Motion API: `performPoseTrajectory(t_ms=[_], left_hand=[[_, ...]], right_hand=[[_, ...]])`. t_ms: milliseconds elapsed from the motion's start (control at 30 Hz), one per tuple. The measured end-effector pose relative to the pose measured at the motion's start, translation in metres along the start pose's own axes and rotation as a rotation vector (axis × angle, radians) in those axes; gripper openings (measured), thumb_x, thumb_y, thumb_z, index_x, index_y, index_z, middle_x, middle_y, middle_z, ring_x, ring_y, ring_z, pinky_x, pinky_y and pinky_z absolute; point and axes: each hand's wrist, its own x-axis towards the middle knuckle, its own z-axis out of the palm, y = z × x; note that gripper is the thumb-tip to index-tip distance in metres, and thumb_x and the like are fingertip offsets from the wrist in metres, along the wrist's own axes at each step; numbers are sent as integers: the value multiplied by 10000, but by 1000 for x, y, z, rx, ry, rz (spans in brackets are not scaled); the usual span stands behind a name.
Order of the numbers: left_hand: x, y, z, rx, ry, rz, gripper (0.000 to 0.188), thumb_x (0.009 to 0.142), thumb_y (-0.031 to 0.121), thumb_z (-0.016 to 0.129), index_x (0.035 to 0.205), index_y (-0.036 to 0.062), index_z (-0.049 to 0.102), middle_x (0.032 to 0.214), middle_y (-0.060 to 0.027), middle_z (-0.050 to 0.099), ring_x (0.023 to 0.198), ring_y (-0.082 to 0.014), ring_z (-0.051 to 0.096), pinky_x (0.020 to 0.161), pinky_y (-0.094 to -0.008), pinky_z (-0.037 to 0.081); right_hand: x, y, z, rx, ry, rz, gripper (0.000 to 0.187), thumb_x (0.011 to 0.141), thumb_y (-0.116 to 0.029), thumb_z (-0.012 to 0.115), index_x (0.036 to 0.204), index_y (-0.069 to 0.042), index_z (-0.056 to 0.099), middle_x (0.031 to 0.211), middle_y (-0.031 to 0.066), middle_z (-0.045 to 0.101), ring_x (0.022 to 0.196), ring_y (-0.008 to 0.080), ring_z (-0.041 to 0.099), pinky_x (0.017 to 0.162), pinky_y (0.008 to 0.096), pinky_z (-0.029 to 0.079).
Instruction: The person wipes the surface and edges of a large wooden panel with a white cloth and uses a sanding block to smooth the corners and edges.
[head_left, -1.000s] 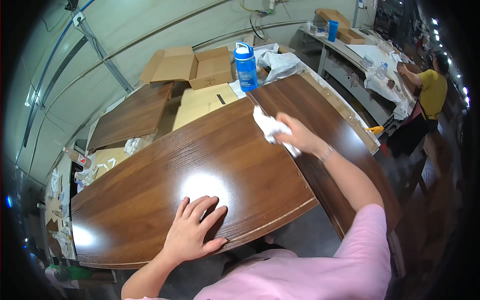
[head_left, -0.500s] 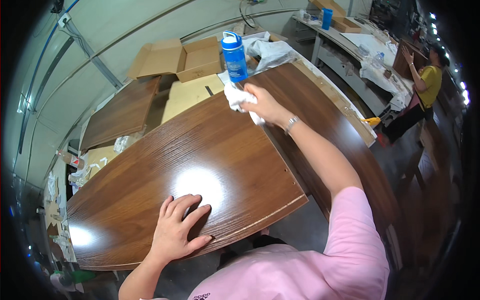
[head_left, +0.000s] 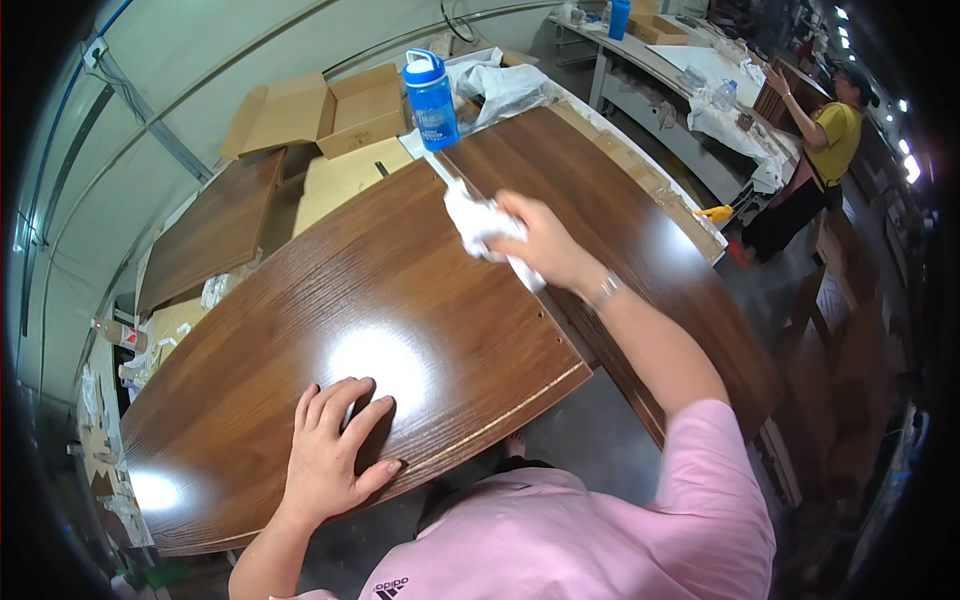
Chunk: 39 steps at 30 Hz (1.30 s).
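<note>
A glossy brown wood-grain panel (head_left: 260,340) lies in front of me. My left hand (head_left: 335,450) rests on it near the front edge, fingers spread, holding nothing. My right hand (head_left: 550,245) is closed around a crumpled white cloth (head_left: 472,218), pressed along the panel's right end edge. Part of the cloth hangs over that edge, slightly blurred. A second brown panel (head_left: 630,230) lies beyond the edge, under my right wrist.
A blue bottle (head_left: 432,105) stands at the panels' far corner. Behind it are an open cardboard box (head_left: 360,110) and plastic sheeting (head_left: 510,85). Another brown panel (head_left: 210,230) lies at far left. A person in yellow (head_left: 838,130) works at a bench on the right.
My right hand has drawn the white cloth toward me along the panel's right edge, away from the bottle. My left hand stays on the panel. The whole view has shifted slightly.
</note>
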Motion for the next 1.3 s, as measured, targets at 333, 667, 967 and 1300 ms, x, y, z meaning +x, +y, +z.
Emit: performPoseTrajectory(t_ms=[333,667,967,1300], left_hand=[[-2,-9,6,-17,27,69,617,789,401,737,1328,142,585,1409,-122,483,1328,-350,437,1128,-588,287],[-10,-8,13,48,76,138,613,848,328,703,1384,92,523,1431,-180,445,1342,-370,402,1138,-596,261],[-11,-14,18,-3,140,197,575,877,327,671,1376,78,533,1444,-182,450,1357,-372,400,1146,-573,276],[-13,-15,27,34,193,212,565,880,292,676,1382,84,522,1453,-189,444,1377,-376,382,1148,-578,293]], right_hand=[[-88,-42,-6,-114,-37,134,196,797,-76,689,876,-59,510,824,0,522,799,88,485,724,273,426],[-195,-111,-2,-638,385,14,243,722,-51,761,902,-16,603,941,115,549,838,259,591,757,319,476],[-132,-109,91,-1037,76,-114,224,804,-283,761,946,-121,699,975,87,594,954,285,598,792,423,514],[-125,-110,79,-938,315,-106,240,824,-226,754,982,-61,680,989,105,610,969,316,624,792,424,522]])
